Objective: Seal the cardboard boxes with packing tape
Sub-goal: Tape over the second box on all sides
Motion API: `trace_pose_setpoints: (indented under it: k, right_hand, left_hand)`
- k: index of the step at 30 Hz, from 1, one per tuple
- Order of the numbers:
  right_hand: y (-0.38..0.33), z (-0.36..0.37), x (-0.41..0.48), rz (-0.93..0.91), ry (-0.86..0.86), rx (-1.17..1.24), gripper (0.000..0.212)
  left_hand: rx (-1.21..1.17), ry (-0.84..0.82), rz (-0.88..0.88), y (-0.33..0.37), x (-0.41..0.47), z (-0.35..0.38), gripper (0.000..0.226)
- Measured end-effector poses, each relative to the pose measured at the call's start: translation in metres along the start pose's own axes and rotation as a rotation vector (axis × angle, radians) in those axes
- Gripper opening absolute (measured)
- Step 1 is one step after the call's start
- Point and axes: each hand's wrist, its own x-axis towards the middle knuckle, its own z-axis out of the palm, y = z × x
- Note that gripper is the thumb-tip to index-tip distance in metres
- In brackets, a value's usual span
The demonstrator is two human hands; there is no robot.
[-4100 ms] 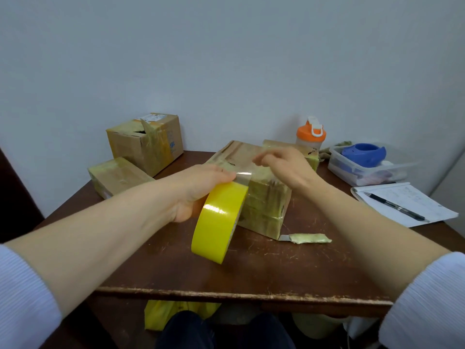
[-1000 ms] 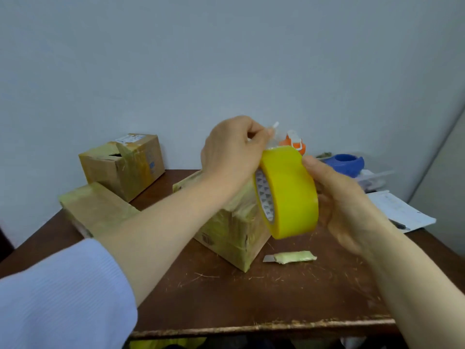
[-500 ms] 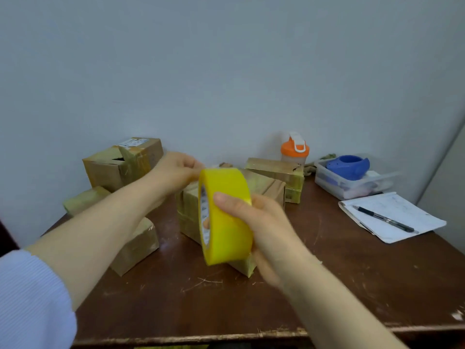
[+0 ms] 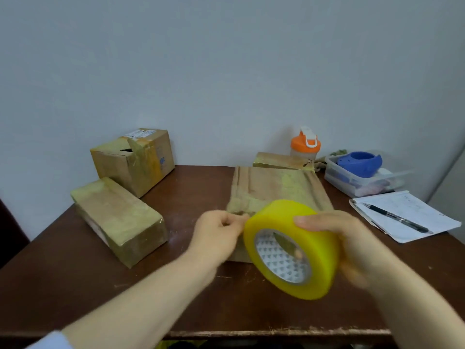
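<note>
My right hand (image 4: 352, 244) grips a big yellow tape roll (image 4: 292, 248) above the table's front middle, its core facing me. My left hand (image 4: 219, 234) pinches at the roll's left rim, fingers curled; the tape end itself is too blurred to make out. Just behind the roll lies a flat tape-wrapped cardboard box (image 4: 274, 190). A long taped box (image 4: 118, 220) lies at the left. An upright box (image 4: 133, 157) with a torn top stands at the back left. A small flat box (image 4: 281, 161) sits at the back.
An orange-lidded bottle (image 4: 305, 144) stands by the wall. A clear plastic tub (image 4: 359, 182) holding a blue tape dispenser (image 4: 359, 161) sits at the back right. A paper pad (image 4: 407, 215) with a pen (image 4: 397, 219) lies at the right. The brown table (image 4: 75, 280) ends near me.
The roll has come down and turned its core toward me, moving right. My left hand has come from the far-left box to the roll's rim. The view has tilted downward.
</note>
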Motion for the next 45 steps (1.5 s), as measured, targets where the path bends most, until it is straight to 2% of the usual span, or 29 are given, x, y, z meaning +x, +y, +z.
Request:
trace_pose_setpoints:
  k: [2,5,7,9,11,14,18,22,26,33,37,42,45]
  right_hand:
    - [-0.004,-0.012,-0.014,-0.004,-0.041,0.019,0.037]
    - [-0.007,-0.012,-0.032,-0.043,-0.145,0.057,0.057]
    - [-0.012,-0.002,-0.04,-0.1,-0.214,0.07,0.054]
    - [-0.017,0.011,-0.042,-0.161,-0.192,0.079,0.041]
    - [-0.019,0.02,-0.04,-0.186,-0.099,0.076,0.033]
    - [-0.015,0.03,-0.039,-0.125,-0.071,0.098,0.03]
    - [-0.01,0.038,-0.042,-0.148,-0.095,0.063,0.031]
    - [-0.015,0.044,-0.031,-0.154,-0.077,0.151,0.035]
    - [-0.023,0.043,-0.017,-0.144,0.04,0.195,0.047]
    - [-0.035,0.039,0.001,-0.094,0.052,0.209,0.042]
    - [-0.044,0.038,0.008,-0.088,0.033,0.258,0.027]
    - [-0.046,0.037,0.017,-0.09,-0.005,0.261,0.032]
    - [-0.046,0.038,0.017,-0.107,-0.007,0.254,0.025]
  left_hand:
    - [0.042,0.036,0.058,0.004,-0.014,0.009,0.028]
    - [-0.019,0.041,0.143,0.023,-0.011,0.004,0.028]
    - [-0.087,-0.012,0.172,0.041,-0.001,-0.003,0.027]
    - [-0.053,-0.061,0.208,0.057,0.017,-0.007,0.018]
    - [0.013,-0.077,0.236,0.071,0.045,-0.007,0.019]
    - [0.082,0.009,0.252,0.085,0.094,-0.018,0.023]
    - [0.202,-0.079,0.184,0.084,0.138,-0.023,0.021]
    - [0.197,-0.174,0.131,0.075,0.16,0.002,0.018]
    - [0.161,-0.234,0.118,0.063,0.171,0.018,0.019]
    - [0.189,-0.267,0.091,0.061,0.181,0.026,0.013]
    - [0.227,-0.268,0.072,0.061,0.184,0.027,0.017]
    - [0.283,-0.285,-0.028,0.059,0.189,0.029,0.022]
    - [0.299,-0.318,-0.089,0.059,0.187,0.029,0.021]
